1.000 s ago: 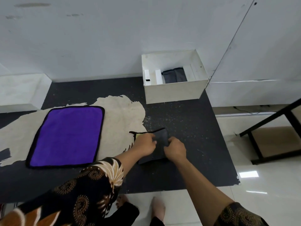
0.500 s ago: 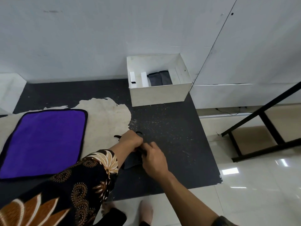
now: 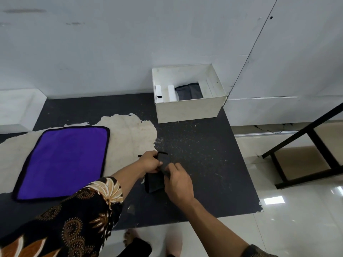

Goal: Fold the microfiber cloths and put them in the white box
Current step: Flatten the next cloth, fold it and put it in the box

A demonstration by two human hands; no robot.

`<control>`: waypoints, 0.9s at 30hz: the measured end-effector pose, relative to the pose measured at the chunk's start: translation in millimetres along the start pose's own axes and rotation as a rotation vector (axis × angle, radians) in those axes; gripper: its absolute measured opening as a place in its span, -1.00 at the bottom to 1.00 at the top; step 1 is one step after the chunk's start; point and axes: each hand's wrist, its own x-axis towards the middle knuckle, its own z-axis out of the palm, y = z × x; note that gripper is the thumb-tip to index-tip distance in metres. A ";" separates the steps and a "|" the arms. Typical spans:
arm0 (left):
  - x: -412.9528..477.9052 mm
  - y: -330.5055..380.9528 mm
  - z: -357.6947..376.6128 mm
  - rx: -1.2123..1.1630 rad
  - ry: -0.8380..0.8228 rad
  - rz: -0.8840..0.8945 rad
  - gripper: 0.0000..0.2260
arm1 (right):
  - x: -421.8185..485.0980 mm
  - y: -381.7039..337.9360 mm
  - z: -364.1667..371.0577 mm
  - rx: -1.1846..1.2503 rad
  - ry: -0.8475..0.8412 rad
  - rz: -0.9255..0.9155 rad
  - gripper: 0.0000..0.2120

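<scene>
— Dark grey microfiber, soft and limp by the look of it: the folded cloth (image 3: 157, 179) sits on the black table (image 3: 213, 164) with both hands on it. How would you say it handles?

— Light, I judge, and floppy. It has no stiffness of its own, so a fold holds only while something presses on it. The nap probably grips skin well, so slipping is not the worry; springing open is.

— And the fingers?

— The left hand (image 3: 149, 162) has its fingers curled onto the far end of the cloth, pinching the edge there. The right hand (image 3: 177, 179) grasps it from the other side, fingers closed over the top layer; the cloth's near end shows below and between the two hands. Exactly how many layers each pinch takes in, I cannot tell.

— Where would you take hold to carry it?

— Across the whole stack, thumb under and fingers over, near the folded edge, so no layer drops loose.

— What lies around it?

— Well to the left of the fingers, the purple cloth (image 3: 63, 162) lies flat and unfolded on a pale bare patch of the table. Ahead of the fingers, at the table's far edge, stands the white box (image 3: 187, 110), with grey folded cloths (image 3: 189, 91) already upright inside between white dividers.
</scene>
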 end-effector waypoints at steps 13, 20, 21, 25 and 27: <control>-6.8 -14.8 -8.1 -0.023 0.036 -0.005 -0.86 | -17.7 -10.3 24.6 -0.127 0.057 -0.050 -0.80; -7.6 -13.5 -11.0 0.187 0.196 0.052 -0.74 | -12.4 -15.3 25.2 -0.102 0.074 -0.188 -0.90; -8.3 -15.2 -13.7 0.203 0.215 0.044 -0.72 | -12.4 -15.1 25.4 -0.102 0.068 -0.214 -0.91; -6.8 -25.4 -26.9 0.227 0.232 0.009 -0.77 | -14.3 -12.4 32.9 -0.117 -0.023 -0.244 -0.90; -6.1 -28.6 -30.3 0.246 0.232 0.013 -0.82 | -16.9 -11.5 37.1 -0.145 -0.082 -0.264 -0.86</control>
